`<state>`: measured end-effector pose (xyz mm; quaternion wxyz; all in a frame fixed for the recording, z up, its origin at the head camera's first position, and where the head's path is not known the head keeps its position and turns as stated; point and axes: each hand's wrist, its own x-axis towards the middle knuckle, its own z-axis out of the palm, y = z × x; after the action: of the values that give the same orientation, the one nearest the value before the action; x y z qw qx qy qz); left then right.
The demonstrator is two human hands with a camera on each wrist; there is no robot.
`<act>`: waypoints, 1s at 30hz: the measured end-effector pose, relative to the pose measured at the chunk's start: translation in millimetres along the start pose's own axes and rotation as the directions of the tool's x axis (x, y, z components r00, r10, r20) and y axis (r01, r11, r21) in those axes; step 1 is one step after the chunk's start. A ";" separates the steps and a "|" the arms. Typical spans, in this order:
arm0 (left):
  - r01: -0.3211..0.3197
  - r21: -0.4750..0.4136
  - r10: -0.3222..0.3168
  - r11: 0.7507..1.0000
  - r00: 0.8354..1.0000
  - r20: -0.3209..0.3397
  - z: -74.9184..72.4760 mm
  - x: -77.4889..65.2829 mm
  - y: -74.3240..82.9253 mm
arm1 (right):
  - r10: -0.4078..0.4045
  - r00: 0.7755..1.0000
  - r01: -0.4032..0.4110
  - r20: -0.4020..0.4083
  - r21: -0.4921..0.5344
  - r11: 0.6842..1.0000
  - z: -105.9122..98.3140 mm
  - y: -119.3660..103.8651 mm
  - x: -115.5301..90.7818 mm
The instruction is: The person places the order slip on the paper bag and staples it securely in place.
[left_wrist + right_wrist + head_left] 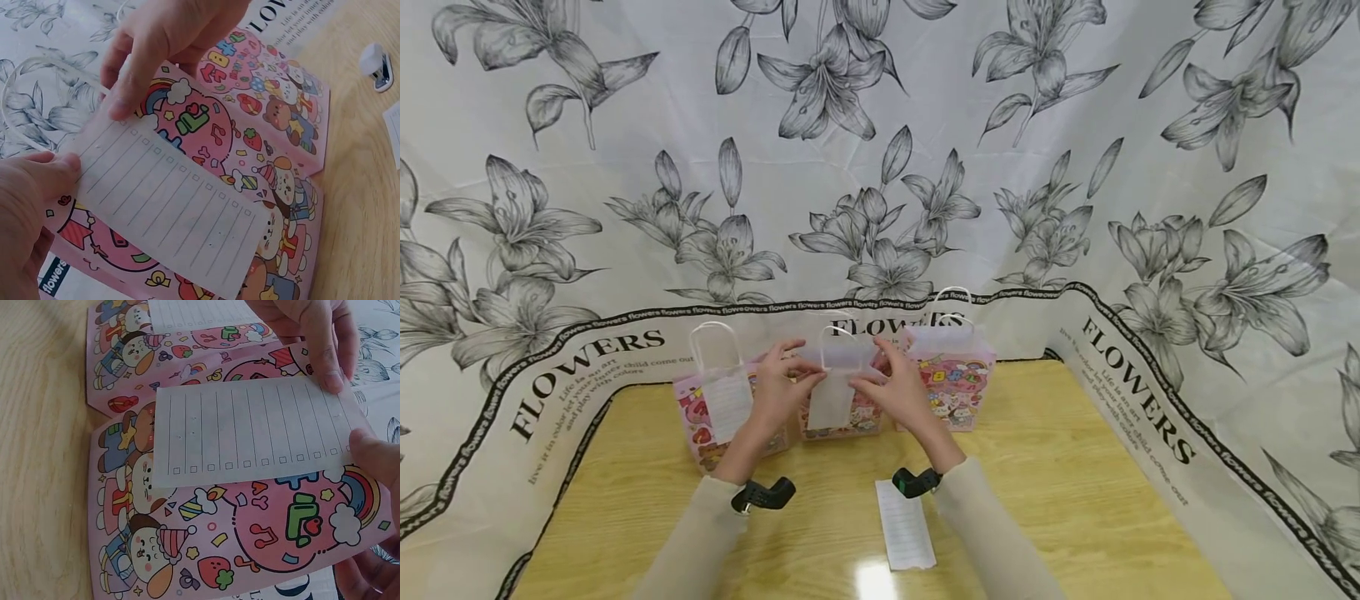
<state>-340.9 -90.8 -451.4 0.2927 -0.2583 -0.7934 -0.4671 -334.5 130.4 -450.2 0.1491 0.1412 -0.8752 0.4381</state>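
Observation:
A lined paper slip [830, 404] with small checkboxes lies against the front of the middle pink cartoon gift bag [867, 417], its end at the bag's top edge. My left hand [777, 387] pinches one top corner of the slip, thumb in front and fingers behind. At the opposite corner, my right hand [898, 387] pinches the slip with its thumb [372, 450] on the paper and fingers behind the bag's rim. The white handle [841, 333] of this bag arches up between the hands.
A similar gift bag [696, 417] with a slip [727, 407] over its front stands at left, another bag [958, 383] at right. Nearer me on the wooden table lies a loose lined slip [904, 527]. A small white stapler [376, 67] appears in the left wrist view.

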 end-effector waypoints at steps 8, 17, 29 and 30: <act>0.047 -0.022 -0.046 0.999 0.998 0.037 2.5 1.3 4.0 | -0.071 0.995 0.065 -0.075 -0.077 0.995 1.7 1.7 6.9; -0.003 0.053 0.004 0.999 1.000 -0.015 7.0 2.6 1.3 | -0.182 0.981 0.180 -0.062 -0.035 0.983 -0.1 2.9 11.3; 0.398 -0.062 -0.376 0.915 0.899 0.224 3.9 4.5 -1.2 | -0.050 0.987 0.022 0.151 0.182 0.983 -1.5 2.7 16.2; 0.415 -0.051 -0.391 0.908 0.886 0.247 3.6 5.1 -2.3 | -0.044 0.987 0.013 0.155 0.193 0.981 -1.0 2.0 16.8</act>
<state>-346.9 -87.9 -450.6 0.0810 -0.1550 -0.8332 -0.5246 -350.5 130.4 -444.6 0.0710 0.2018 -0.8359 0.5055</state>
